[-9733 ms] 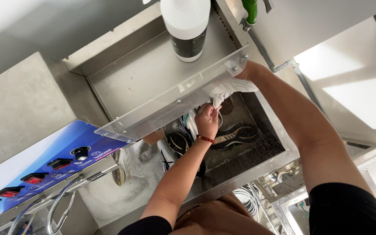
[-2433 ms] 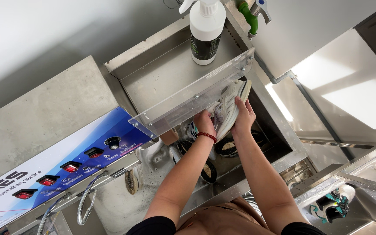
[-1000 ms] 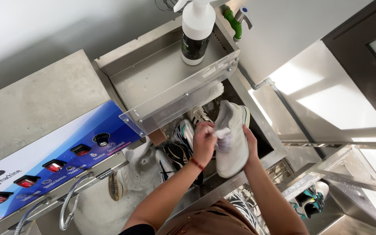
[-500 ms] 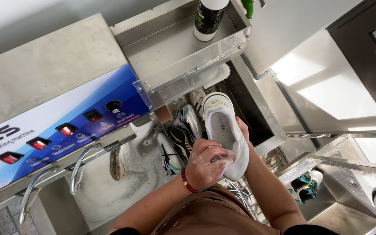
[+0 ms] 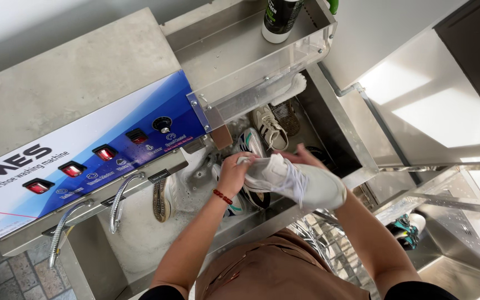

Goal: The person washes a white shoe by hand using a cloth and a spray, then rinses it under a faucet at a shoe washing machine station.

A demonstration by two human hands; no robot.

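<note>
Head view: white sneaker point(image 5: 301, 186) held over the steel sink point(image 5: 337, 141), nr its front edge. Left hand point(image 5: 234, 173) curled round sneaker's heel end; right hand point(image 5: 302, 157) behind it, mostly hidden, grip can't tell. Other shoes point(image 5: 268, 126) lie in sink below. Spray bottle point(image 5: 280, 19) on shelf above sink.

A long blue control panel point(image 5: 84, 161) runs slantwise along the machine's front, white toward its left end, with white lettering, a red curved line, four red-lit rectangular switches and one black round knob. Above the panel's right end, on the clear-fronted metal shelf point(image 5: 262, 78), stands a bottle point(image 5: 280, 19) — white-based, wrapped in a dark label with pale print.
</note>
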